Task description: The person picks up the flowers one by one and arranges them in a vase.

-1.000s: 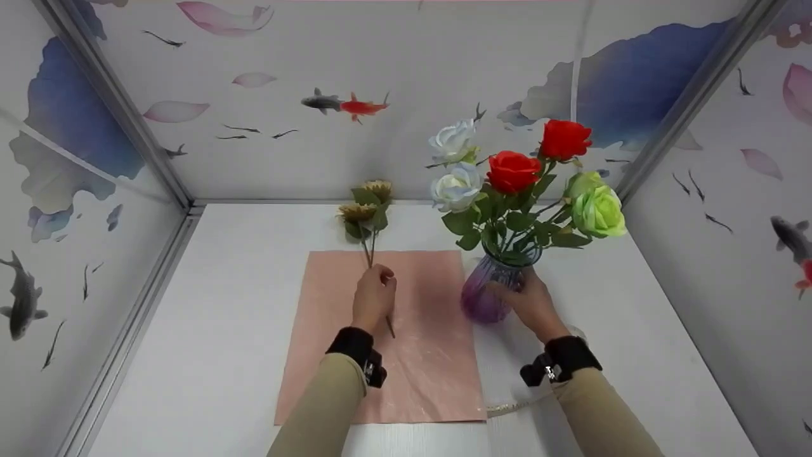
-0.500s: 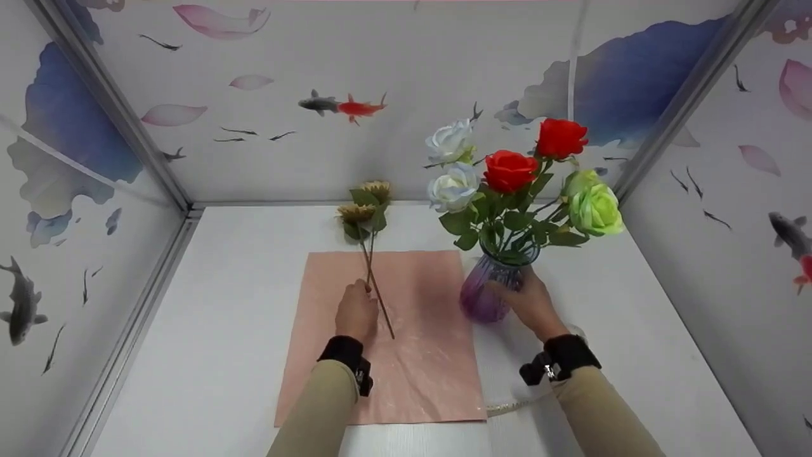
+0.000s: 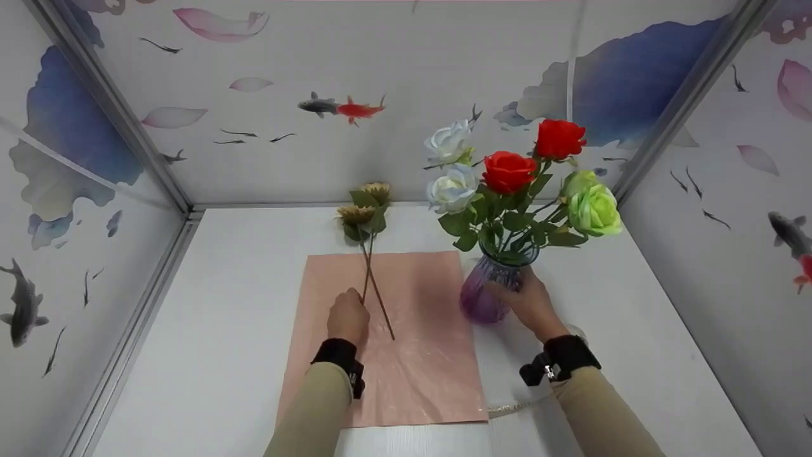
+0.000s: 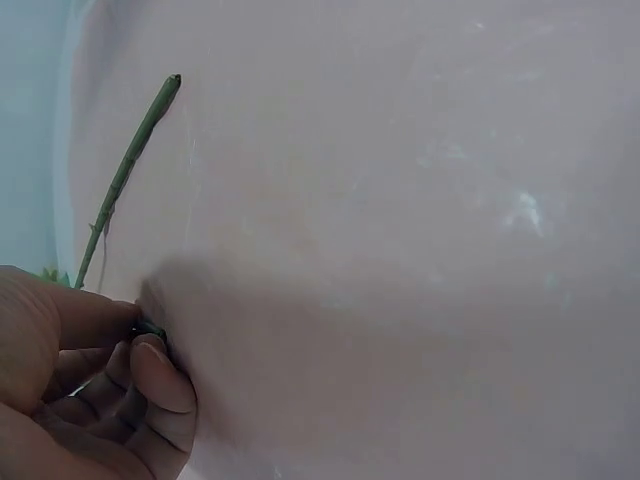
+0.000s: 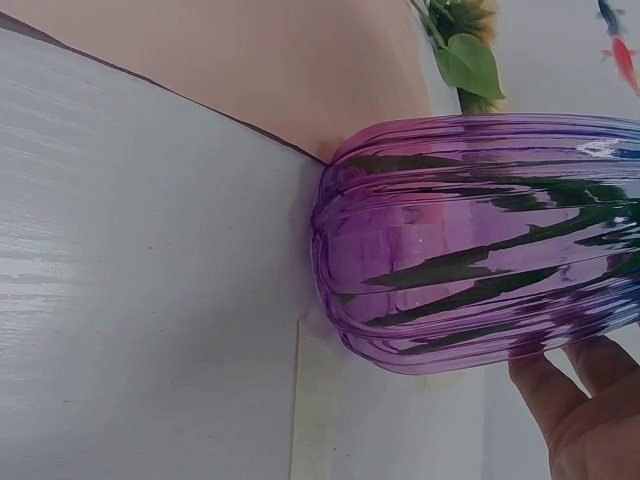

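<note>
Two yellow-brown artificial flowers (image 3: 356,214) lie with crossed stems over a pink sheet (image 3: 431,381), their heads past its far edge. My left hand (image 3: 347,316) pinches the lower end of one stem between thumb and finger. Beside it, the other stem (image 4: 130,160) lies free on the sheet, seen in the left wrist view. My right hand (image 3: 530,304) grips a purple-blue ribbed glass vase (image 3: 485,295) from its right side; fingers (image 5: 545,395) show against the glass. Red roses (image 3: 509,171), pale blue-white roses (image 3: 452,188) and green roses (image 3: 595,206) stand in the vase.
A thin pale ribbon or strip (image 3: 510,408) runs from the sheet's right edge under my right forearm. The white table (image 3: 209,330) is enclosed by printed panels with metal corner rails (image 3: 143,117). The vase stands just right of the sheet.
My left hand has slid down and left along the stem, from where the stems cross to one stem's lower end. The flowers stay in place. My right hand stays on the vase.
</note>
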The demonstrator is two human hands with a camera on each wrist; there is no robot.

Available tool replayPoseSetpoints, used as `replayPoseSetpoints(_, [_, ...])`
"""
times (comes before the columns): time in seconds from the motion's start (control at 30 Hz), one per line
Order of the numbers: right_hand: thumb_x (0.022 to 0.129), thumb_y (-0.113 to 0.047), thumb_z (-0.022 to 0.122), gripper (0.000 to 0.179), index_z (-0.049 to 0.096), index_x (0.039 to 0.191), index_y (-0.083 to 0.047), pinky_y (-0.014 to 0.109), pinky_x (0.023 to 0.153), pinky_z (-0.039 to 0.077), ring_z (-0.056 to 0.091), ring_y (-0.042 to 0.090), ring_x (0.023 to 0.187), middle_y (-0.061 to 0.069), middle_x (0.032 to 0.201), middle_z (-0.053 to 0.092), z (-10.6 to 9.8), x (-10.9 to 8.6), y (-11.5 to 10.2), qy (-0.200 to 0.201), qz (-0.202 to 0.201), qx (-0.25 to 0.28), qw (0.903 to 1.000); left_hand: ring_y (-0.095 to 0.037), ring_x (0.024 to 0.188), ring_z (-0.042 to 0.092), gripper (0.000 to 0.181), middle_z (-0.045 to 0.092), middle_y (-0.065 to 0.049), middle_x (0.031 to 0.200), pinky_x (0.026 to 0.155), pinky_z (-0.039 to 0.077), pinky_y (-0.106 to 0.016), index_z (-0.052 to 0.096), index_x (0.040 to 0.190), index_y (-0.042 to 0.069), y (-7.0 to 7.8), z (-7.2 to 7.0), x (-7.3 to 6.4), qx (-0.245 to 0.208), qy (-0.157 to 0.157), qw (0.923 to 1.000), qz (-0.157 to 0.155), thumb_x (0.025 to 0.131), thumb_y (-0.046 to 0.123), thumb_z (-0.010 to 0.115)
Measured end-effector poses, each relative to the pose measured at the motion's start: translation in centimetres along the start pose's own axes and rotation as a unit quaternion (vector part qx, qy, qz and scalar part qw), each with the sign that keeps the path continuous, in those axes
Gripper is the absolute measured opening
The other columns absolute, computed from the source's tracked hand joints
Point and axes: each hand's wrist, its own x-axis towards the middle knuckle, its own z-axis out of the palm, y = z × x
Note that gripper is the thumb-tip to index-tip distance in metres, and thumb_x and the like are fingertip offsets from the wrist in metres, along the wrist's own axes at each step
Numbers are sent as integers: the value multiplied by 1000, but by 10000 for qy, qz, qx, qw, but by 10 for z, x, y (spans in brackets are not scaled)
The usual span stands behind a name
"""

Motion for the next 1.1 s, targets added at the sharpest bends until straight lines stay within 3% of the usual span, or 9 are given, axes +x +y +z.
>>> replayPoseSetpoints(0.3, [86, -56, 78, 104, 22, 161, -9, 54, 121, 28, 29, 41, 151, 23, 162, 34, 0, -1, 0, 13, -45, 12, 10000, -37, 79, 68, 10, 66, -20, 86, 71, 57, -49, 65, 94, -3, 2, -4, 1, 48, -44, 10000, -71, 98, 0, 56])
replayPoseSetpoints(0.6, [88, -52, 78, 98, 25, 160, -9, 55, 119, 30, 31, 41, 150, 23, 161, 36, 0, -1, -1, 34, -116, 27, 9999, -25, 57, 54, 8, 59, -12, 70, 51, 43, -35, 63, 84, -2, -2, -6, 6, -170, -110, 9991, -360, 90, -2, 59])
replayPoseSetpoints(1.1, [88, -54, 76, 100, 23, 160, -8, 54, 120, 29, 30, 42, 150, 23, 161, 35, -1, 0, 1, 5, -202, -30, 9998, -28, 76, 64, 18, 70, -17, 98, 61, 53, -36, 71, 104, -3, -7, -14, 5, -449, -226, 9983, -290, 90, 4, 61])
